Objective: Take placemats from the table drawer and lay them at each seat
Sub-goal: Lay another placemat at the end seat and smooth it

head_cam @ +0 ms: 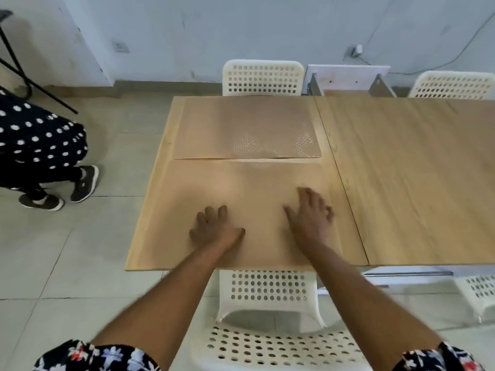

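Two tan placemats lie on the left section of the wooden table (401,183). The far placemat (246,129) sits in front of the far chair and shows a perforated pattern. The near placemat (214,183) lies flat at the seat closest to me. My left hand (214,227) rests palm down on it with fingers spread. My right hand (312,215) also lies flat on it, nearer its right edge. Neither hand holds anything. An open drawer (348,79) juts out at the table's far side.
White perforated chairs stand at the far side (263,77), far right (452,85), near side under my arms (267,293) and near right (476,293). A person in polka-dot clothing (40,145) stands on the tiled floor at the left. Black stand legs (16,68) are at top left.
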